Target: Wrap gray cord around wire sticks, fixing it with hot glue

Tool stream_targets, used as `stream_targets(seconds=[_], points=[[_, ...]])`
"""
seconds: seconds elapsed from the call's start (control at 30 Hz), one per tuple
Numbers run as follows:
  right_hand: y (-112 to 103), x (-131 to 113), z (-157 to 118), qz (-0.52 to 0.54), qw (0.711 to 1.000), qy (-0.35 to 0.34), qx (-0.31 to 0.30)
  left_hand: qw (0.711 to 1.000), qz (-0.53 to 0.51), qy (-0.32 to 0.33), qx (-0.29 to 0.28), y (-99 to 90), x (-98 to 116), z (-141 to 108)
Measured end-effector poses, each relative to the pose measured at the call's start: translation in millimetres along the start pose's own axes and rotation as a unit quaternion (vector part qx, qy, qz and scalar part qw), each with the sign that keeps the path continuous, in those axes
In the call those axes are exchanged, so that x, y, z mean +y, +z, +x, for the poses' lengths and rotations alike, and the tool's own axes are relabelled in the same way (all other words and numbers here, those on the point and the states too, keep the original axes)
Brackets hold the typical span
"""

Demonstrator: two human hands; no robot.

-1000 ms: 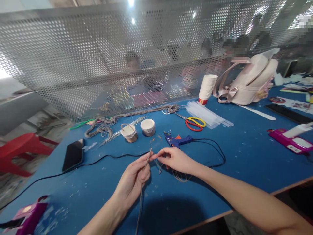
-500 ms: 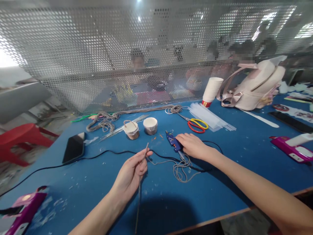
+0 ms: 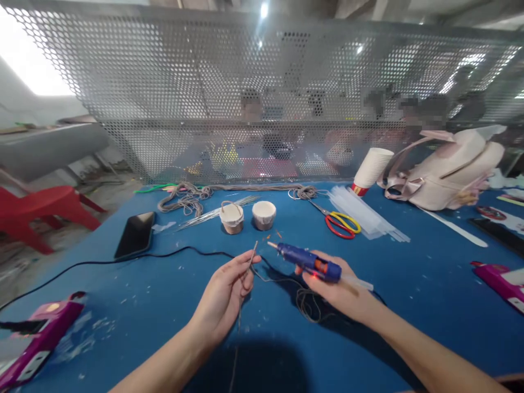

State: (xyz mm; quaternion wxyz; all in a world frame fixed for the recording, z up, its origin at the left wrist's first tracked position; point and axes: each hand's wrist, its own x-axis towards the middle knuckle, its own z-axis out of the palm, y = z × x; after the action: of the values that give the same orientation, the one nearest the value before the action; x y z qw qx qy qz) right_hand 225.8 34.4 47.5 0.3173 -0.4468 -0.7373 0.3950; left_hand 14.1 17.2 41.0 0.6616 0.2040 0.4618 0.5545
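The right hand (image 3: 341, 286) is closed around the blue glue gun (image 3: 301, 259), and the left hand (image 3: 227, 286) pinches a grey cord (image 3: 252, 254) between thumb and fingertips, its free end poking up above them. I have only the head view to go by. In it, the change I catch is on the right: half a second ago the gun lay on the blue table (image 3: 184, 295) with that hand reaching over it; now it is up off the surface, body aimed left, a red glow showing near its underside. The left hand has kept its pinch throughout.

To my eye this means both cord and gun are in hand together, the nozzle (image 3: 273, 245) just beside the cord's tip with a slight gap. I can't make out any glue on the cord. Beneath the right hand lies a loose coil (image 3: 309, 305); two small pots (image 3: 232, 219) stand beyond the left hand, one with a looped handle.
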Motion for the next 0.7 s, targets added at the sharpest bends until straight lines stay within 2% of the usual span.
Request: stream_targets(seconds=[0.07, 0.2, 0.33, 0.53, 0.7], points=[[9, -5, -5, 0.023, 0.999, 0.028, -0.026, 1.0, -0.007, 0.012, 0.002, -0.4, -2, 0], [18, -3, -7, 0.04, 0.998, 0.052, -0.026, 1.0, -0.011, 0.017, 0.005, -0.4, -4, 1], [18, -4, -5, 0.036, 0.998, 0.043, -0.028, 1.0, -0.013, 0.01, 0.006, 0.1, -5, 3], [21, -13, -4, -0.033, 0.998, 0.004, -0.046, 1.0, -0.011, 0.005, 0.015, 1.5, -5, 2], [22, -11, -4, -0.036, 0.999, 0.014, -0.019, 1.0, -0.005, 0.001, -0.004, 1.2, -4, 1]])
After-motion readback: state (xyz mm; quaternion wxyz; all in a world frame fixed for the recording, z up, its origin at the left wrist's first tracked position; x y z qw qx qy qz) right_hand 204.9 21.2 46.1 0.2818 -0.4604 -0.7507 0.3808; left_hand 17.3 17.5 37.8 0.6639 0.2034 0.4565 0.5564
